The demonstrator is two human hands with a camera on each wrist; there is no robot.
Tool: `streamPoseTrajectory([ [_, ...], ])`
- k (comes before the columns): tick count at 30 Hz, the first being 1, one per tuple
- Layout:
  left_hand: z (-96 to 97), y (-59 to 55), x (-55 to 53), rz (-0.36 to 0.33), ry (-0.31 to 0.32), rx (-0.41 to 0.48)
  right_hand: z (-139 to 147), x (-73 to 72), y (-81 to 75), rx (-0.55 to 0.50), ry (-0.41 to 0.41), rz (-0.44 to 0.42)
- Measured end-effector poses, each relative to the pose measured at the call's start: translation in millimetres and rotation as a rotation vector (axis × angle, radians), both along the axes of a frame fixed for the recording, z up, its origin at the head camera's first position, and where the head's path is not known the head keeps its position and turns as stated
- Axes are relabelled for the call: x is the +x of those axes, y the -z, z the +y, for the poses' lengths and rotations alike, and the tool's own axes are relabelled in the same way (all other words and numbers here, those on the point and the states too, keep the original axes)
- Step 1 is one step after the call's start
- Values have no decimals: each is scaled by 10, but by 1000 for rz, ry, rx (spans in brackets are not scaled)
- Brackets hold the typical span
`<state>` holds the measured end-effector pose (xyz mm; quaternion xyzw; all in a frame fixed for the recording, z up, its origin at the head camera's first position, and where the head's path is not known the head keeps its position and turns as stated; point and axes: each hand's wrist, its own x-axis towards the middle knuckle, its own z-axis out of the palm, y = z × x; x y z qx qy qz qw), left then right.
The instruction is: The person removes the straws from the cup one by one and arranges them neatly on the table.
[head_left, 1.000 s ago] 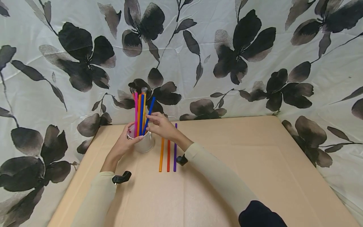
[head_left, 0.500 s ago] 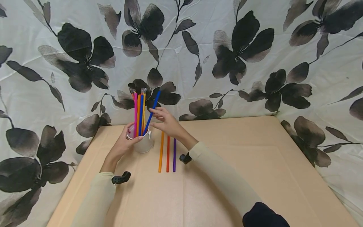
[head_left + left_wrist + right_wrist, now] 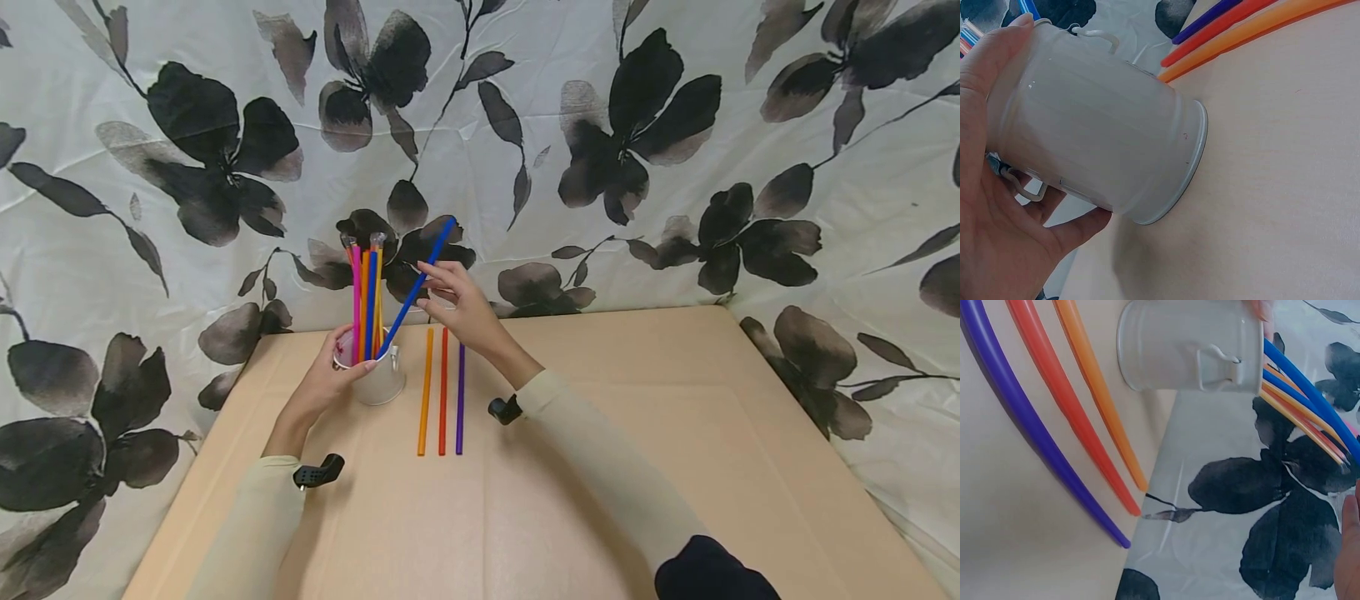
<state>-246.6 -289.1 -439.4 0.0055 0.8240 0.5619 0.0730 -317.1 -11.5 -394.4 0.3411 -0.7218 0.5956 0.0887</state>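
Observation:
A small white metal pail (image 3: 384, 387) with side handles stands tilted slightly at the table's back left. My left hand (image 3: 326, 375) grips it round the rim, thumb across the front, as the left wrist view also shows. Pink, orange, yellow and blue sticks (image 3: 364, 304) stand upright inside. With thumb and fingertips my right hand (image 3: 474, 315) pinches a longer-looking blue stick (image 3: 442, 239), which leans right with its lower end still at the pail's rim. In the right wrist view this blue stick (image 3: 1310, 394) slants out of the pail's mouth; only the edge of that hand shows.
Right of the pail, an orange stick (image 3: 424, 400), a red stick (image 3: 443, 400) and a purple stick (image 3: 461, 408) lie side by side on the light-brown table (image 3: 600, 450). A white flower-patterned cloth (image 3: 510, 208) hangs behind the table's back edge.
My right hand has moved up and to the right, drawing the blue stick upward out of the pail and leaning it further right. The left hand keeps its hold on the pail.

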Motion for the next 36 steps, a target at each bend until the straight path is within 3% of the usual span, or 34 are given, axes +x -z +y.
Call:
streamPoseTrajectory([
  [7, -79, 201, -85, 21, -12, -23, 97, 13, -47, -54, 10, -26],
  [15, -67, 223, -84, 42, -20, -23, 239, 230, -281, -70, 54, 3],
  [20, -63, 221, -89, 40, -21, -36, 316, 235, -303, -78, 88, -5],
  [24, -30, 147, -63, 21, -18, -34, 381, 227, -284, -87, 101, -34],
  [31, 81, -114, 69, -5, -6, -17, 474, 212, -220, -100, 131, -85],
  [36, 104, -152, 96, -4, -4, -6, 533, 201, -178, -96, 138, -102],
])
